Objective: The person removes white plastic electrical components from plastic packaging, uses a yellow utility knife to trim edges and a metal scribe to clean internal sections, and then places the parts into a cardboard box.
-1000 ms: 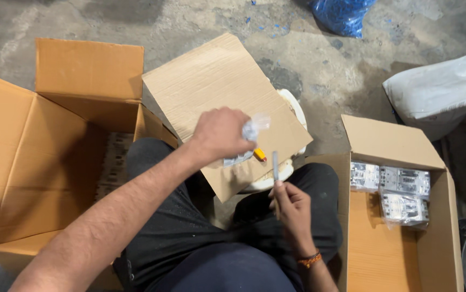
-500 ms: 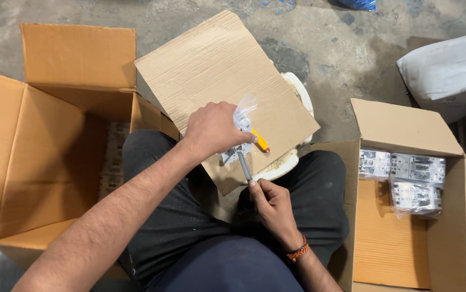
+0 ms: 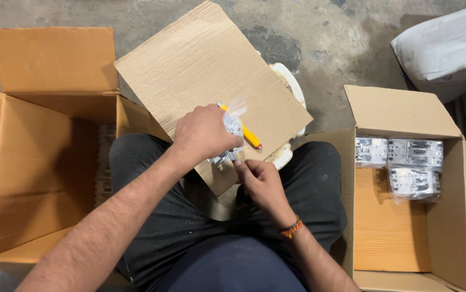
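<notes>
My left hand (image 3: 203, 135) grips a small grey part wrapped in a clear plastic bag (image 3: 233, 123), held over a sheet of cardboard (image 3: 206, 65) on my lap. Just below it, my right hand (image 3: 263, 184) has its fingers pinched at the underside of the part. They are closed on a thin metal tool that is now mostly hidden. A yellow pen-like tool (image 3: 247, 135) lies on the cardboard just beyond the bagged part.
An open cardboard box (image 3: 406, 113) on my right holds several bagged grey parts (image 3: 409, 159). A larger open box (image 3: 43, 162) stands on my left. A white object (image 3: 291, 81) sits under the cardboard sheet, and a white sack (image 3: 449, 48) lies on the concrete floor at top right.
My right hand has risen with the thin tool from my lap to the underside of the bagged part. My left hand has kept hold of the part and drawn it slightly nearer.
</notes>
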